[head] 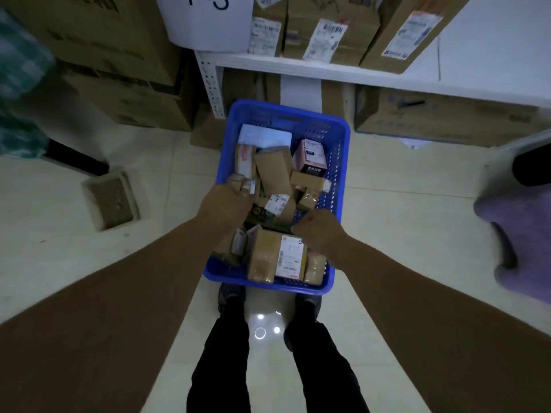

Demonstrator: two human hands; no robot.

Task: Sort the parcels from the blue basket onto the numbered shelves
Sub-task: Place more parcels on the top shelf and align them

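A pale tiled floor (402,234) fills most of the view, and the person stands on it in dark trousers and dark shoes. At the far side runs a white shelf (328,70) carrying a row of labelled cardboard boxes (328,34). A paper sheet (208,22) with a handwritten number ending in "-3" hangs at the shelf's left end. Large stacked cartons (119,55) stand to the left of the shelf, and another carton (447,117) sits under it.

The blue basket (337,162) rests on the floor between the feet and the shelf, heaped with parcels. A brown labelled parcel (277,254) lies at its near end, a white padded envelope (265,138) at the far end, and a pink-and-black box (311,158) by the right wall.

Both hands reach into the basket. The left hand (226,204) curls its fingers round a small taped parcel (247,184) near the left wall. The right hand (319,234) hangs over the labelled parcel with its fingers bent downward; I cannot tell whether it holds anything.
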